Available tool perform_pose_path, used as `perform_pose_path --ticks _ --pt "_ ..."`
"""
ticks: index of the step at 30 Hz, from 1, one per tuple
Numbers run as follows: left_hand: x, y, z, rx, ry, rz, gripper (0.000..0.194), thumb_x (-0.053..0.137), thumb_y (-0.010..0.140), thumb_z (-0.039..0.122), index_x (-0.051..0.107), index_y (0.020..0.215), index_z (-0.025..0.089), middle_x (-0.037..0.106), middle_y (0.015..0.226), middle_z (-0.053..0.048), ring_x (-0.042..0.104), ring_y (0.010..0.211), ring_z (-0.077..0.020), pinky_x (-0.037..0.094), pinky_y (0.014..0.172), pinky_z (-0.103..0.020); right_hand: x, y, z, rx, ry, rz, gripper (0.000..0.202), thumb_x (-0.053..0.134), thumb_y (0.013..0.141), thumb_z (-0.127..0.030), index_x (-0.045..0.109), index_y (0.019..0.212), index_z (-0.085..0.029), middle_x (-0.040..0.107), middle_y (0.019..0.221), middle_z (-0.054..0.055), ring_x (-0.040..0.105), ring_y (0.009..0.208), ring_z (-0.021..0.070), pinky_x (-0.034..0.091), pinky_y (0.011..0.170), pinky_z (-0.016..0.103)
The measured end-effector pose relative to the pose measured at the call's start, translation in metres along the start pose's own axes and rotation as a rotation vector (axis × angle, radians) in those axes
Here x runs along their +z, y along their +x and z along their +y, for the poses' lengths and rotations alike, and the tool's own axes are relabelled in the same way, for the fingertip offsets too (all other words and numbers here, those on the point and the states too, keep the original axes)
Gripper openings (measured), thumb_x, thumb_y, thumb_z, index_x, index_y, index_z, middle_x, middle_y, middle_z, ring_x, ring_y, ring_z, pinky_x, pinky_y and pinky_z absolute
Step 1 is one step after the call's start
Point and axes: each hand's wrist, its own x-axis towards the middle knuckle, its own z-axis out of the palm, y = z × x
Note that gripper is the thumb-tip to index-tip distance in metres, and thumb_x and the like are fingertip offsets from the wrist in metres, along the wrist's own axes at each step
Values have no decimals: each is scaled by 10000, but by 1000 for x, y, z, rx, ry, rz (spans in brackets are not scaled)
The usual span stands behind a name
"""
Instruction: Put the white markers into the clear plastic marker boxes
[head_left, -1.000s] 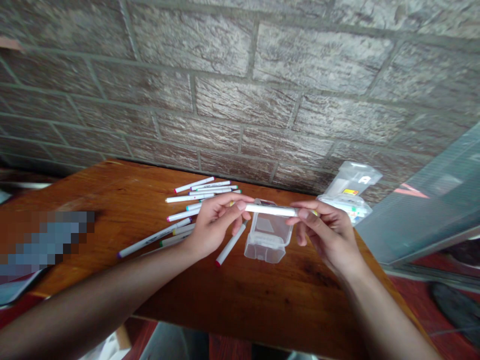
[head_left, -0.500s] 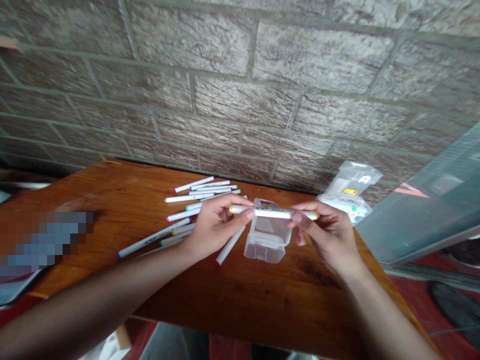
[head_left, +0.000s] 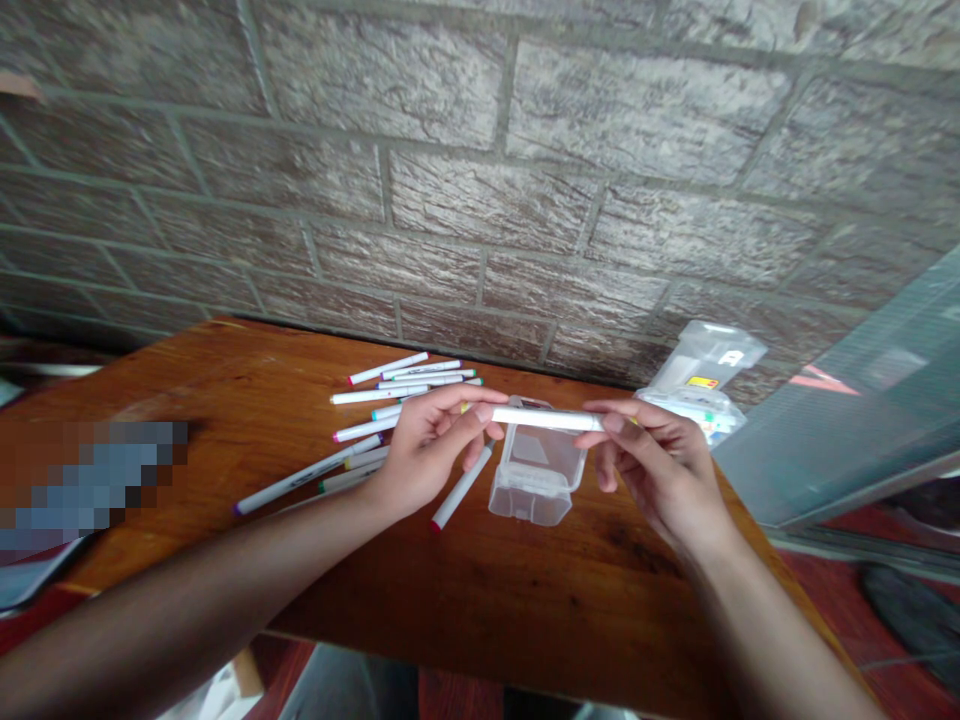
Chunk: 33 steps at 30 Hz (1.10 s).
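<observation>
A white marker pen (head_left: 546, 418) with yellow ends is held level between my two hands. My left hand (head_left: 439, 432) pinches its left end between thumb and fingers, covering most of the yellow there. At the other end, my right hand (head_left: 656, 450) grips the pen the same way and hides much of that tip. Behind and below the pen, an open clear plastic case (head_left: 531, 490) rests on the table. A white marker with a red end (head_left: 461, 488) lies just left of the case, under my left hand.
Several white markers with coloured ends (head_left: 360, 425) lie scattered on the wooden table (head_left: 480, 590) at left. Another open clear case (head_left: 705, 385), holding things with coloured tips, stands at the back right by the stone wall (head_left: 480, 200). A glass panel (head_left: 862, 400) borders the right side.
The fingers have shifted on the marker, and it has turned about its length, its dark print no longer showing. My right hand has moved slightly right, covering more of the yellow end.
</observation>
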Motion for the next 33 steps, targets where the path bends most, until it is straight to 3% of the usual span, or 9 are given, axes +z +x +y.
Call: perform_pose_path --ticks 6,12,26,33 --pt "0 1 -2 -17 35 -3 251 779 928 374 775 1034 146 741 730 -30 531 443 -66 388 418 -193 -2 0 3 -29 -46 0 204 840 889 -363 847 1039 -224 844 826 72 604 417 122 497 436 271" --pt "4 4 0 61 118 28 140 839 861 263 764 904 152 697 712 1 480 463 -43 339 405 -172 -3 -2 4 -32 -60 -32 189 841 894 -345 842 1043 -229 844 821 67 630 437 125 516 452 266" --pt "-1 1 -2 -30 53 -6 260 788 919 389 760 1004 144 721 701 -27 517 442 -52 370 408 -157 -3 -1 5 -46 -48 -29 153 814 927 -320 853 1047 -233 845 830 67 618 442 100 502 463 238" --pt "-2 0 -3 -21 46 1 235 757 943 369 762 1006 143 726 705 -26 523 441 -52 392 418 -160 0 -1 4 -69 -68 -23 195 901 830 -306 844 998 -224 822 741 47 626 425 102 512 431 210"
